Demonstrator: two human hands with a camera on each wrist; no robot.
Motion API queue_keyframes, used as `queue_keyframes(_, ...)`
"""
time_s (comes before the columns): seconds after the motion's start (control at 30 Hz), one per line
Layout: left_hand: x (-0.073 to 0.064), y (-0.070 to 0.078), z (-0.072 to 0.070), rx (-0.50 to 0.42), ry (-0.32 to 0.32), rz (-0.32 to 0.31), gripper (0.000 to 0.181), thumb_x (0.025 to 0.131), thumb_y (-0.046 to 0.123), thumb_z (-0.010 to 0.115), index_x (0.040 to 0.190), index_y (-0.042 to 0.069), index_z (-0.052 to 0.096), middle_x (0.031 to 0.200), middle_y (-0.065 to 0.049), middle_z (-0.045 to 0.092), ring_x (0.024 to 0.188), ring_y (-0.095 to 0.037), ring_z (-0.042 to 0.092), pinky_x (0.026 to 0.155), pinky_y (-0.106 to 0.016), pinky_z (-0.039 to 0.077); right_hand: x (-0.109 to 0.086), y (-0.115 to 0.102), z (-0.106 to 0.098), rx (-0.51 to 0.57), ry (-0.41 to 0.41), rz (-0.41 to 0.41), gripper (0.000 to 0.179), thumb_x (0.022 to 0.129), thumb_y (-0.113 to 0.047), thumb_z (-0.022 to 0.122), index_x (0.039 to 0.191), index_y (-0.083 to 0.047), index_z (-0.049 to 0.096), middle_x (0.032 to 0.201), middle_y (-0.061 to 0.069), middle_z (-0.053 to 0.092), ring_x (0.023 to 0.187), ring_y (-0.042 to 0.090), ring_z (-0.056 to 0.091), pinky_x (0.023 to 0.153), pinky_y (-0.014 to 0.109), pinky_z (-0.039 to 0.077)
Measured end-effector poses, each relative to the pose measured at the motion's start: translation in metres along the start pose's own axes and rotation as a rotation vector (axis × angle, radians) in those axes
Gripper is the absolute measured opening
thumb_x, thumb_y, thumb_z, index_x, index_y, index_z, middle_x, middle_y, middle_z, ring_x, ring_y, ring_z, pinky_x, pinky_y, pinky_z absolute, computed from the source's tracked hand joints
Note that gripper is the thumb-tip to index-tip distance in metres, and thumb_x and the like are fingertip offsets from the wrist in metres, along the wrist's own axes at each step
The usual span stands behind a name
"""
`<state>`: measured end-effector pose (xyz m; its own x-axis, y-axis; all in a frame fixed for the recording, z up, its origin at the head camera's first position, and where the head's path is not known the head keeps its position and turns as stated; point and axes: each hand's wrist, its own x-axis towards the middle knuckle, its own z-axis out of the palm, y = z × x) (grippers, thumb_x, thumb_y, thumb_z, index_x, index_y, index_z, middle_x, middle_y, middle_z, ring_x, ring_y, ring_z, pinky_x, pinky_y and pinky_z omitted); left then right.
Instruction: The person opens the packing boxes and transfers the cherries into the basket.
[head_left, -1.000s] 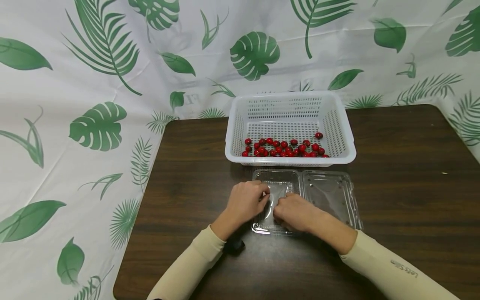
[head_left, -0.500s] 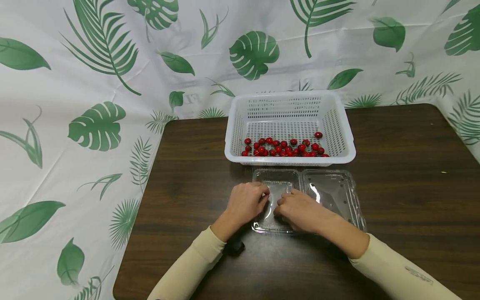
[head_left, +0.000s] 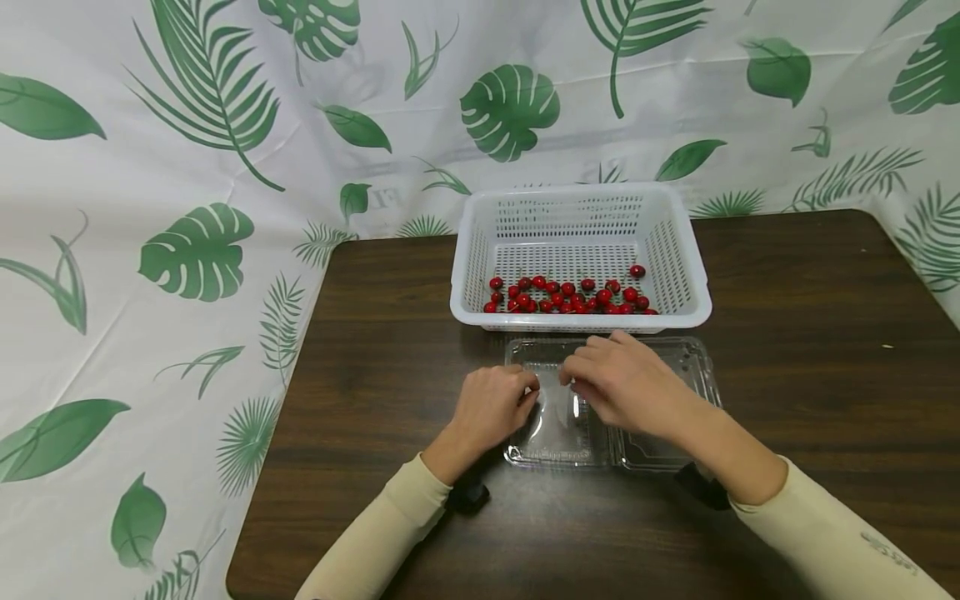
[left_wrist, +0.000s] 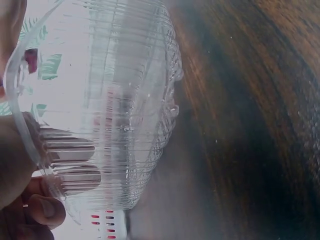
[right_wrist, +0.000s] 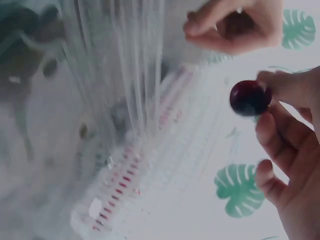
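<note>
A clear plastic clamshell box [head_left: 555,454] lies opened out on the table, its lid [head_left: 648,450] to the right. My left hand [head_left: 491,404] grips the rim at the box's left side; in the left wrist view two of its fingertips show through the ridged wall [left_wrist: 132,100]. Above the box, near the hinge, is my right hand [head_left: 626,383]. Its thumb and finger pinch a dark red cherry [right_wrist: 245,98], seen in the right wrist view. From the head view that cherry is hidden by the hand.
Behind the box stands a white slotted plastic basket [head_left: 581,320] with several red cherries [head_left: 557,298] inside. Both rest on a dark wooden table [head_left: 810,333]. A white leaf-print curtain [head_left: 420,175] hangs at the back and left. Dark wrist cameras [head_left: 468,497] sit under both wrists.
My right hand has risen from low over the box and moved back and to the right. My left hand stays on the box's left side. The basket has not moved.
</note>
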<state>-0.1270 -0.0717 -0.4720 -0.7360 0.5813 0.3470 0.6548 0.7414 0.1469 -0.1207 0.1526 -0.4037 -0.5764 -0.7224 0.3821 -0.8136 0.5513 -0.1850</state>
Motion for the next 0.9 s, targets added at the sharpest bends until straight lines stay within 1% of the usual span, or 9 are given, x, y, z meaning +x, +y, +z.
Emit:
queue_keyframes(0.17, 0.0, 0.0, -0.001, 0.0, -0.005, -0.009, 0.003, 0.084, 0.024, 0.075, 0.082, 0.022, 0.074, 0.071, 0.01, 0.062, 0.059, -0.01, 0.061, 0.05, -0.031, 0.047, 0.008, 0.012, -0.012, -0.021, 0.167, 0.066, 0.02, 0.076, -0.006, 0.08, 0.088, -0.015, 0.068, 0.083, -0.005, 0.066, 0.073, 0.016, 0.056, 0.064, 0.036, 0.036)
queue_keyframes(0.27, 0.001, 0.0, -0.002, -0.004, -0.012, -0.012, 0.003, 0.084, 0.024, 0.075, 0.083, 0.021, 0.074, 0.072, 0.01, 0.062, 0.06, -0.008, 0.06, 0.05, -0.03, 0.047, 0.01, 0.021, -0.017, -0.034, 0.278, 0.109, 0.019, 0.075, -0.003, 0.079, 0.088, -0.012, 0.068, 0.082, -0.001, 0.068, 0.073, 0.02, 0.057, 0.064, 0.038, 0.035)
queue_keyframes(0.33, 0.002, 0.0, -0.002, -0.008, -0.012, -0.01, 0.003, 0.085, 0.024, 0.075, 0.084, 0.021, 0.074, 0.073, 0.01, 0.063, 0.06, -0.007, 0.06, 0.05, -0.029, 0.047, 0.011, 0.027, -0.018, -0.039, 0.339, 0.149, 0.018, 0.076, -0.001, 0.077, 0.088, -0.011, 0.069, 0.082, 0.001, 0.069, 0.073, 0.021, 0.057, 0.064, 0.039, 0.035)
queue_keyframes(0.4, 0.002, 0.0, -0.003, -0.013, -0.006, -0.007, 0.003, 0.085, 0.023, 0.074, 0.084, 0.02, 0.074, 0.074, 0.009, 0.063, 0.06, -0.006, 0.059, 0.05, -0.028, 0.046, 0.011, 0.033, -0.019, -0.045, 0.381, 0.195, 0.017, 0.077, 0.0, 0.076, 0.089, -0.01, 0.07, 0.082, 0.002, 0.07, 0.074, 0.022, 0.058, 0.064, 0.04, 0.034)
queue_keyframes(0.47, 0.003, 0.0, -0.004, -0.02, 0.003, 0.0, 0.004, 0.086, 0.023, 0.073, 0.084, 0.02, 0.075, 0.074, 0.009, 0.063, 0.06, -0.006, 0.059, 0.05, -0.027, 0.046, 0.011, 0.04, -0.018, -0.066, 0.398, 0.24, 0.015, 0.078, 0.0, 0.075, 0.088, -0.01, 0.07, 0.082, 0.003, 0.07, 0.073, 0.023, 0.058, 0.064, 0.041, 0.033)
queue_keyframes(0.6, 0.004, 0.002, -0.007, -0.045, 0.027, 0.019, 0.005, 0.087, 0.023, 0.072, 0.085, 0.019, 0.075, 0.076, 0.01, 0.063, 0.061, -0.005, 0.059, 0.051, -0.027, 0.046, 0.01, 0.05, -0.014, -0.107, 0.395, 0.302, 0.011, 0.079, -0.002, 0.075, 0.086, -0.009, 0.071, 0.081, 0.005, 0.07, 0.071, 0.025, 0.058, 0.063, 0.041, 0.031)
queue_keyframes(0.73, 0.007, 0.005, -0.012, -0.079, 0.048, 0.039, 0.006, 0.087, 0.024, 0.072, 0.086, 0.019, 0.075, 0.078, 0.009, 0.062, 0.061, -0.005, 0.058, 0.05, -0.026, 0.045, 0.009, 0.058, -0.01, -0.133, 0.377, 0.342, 0.008, 0.08, -0.003, 0.075, 0.086, -0.009, 0.071, 0.08, 0.006, 0.069, 0.07, 0.027, 0.057, 0.062, 0.042, 0.031)
queue_keyframes(0.9, 0.012, 0.01, -0.019, -0.106, 0.073, 0.053, 0.005, 0.086, 0.024, 0.073, 0.087, 0.02, 0.076, 0.079, 0.01, 0.062, 0.061, -0.005, 0.057, 0.049, -0.026, 0.043, 0.007, 0.062, -0.007, -0.132, 0.338, 0.375, 0.009, 0.081, -0.007, 0.076, 0.089, -0.008, 0.073, 0.081, 0.007, 0.07, 0.071, 0.028, 0.058, 0.062, 0.042, 0.03)
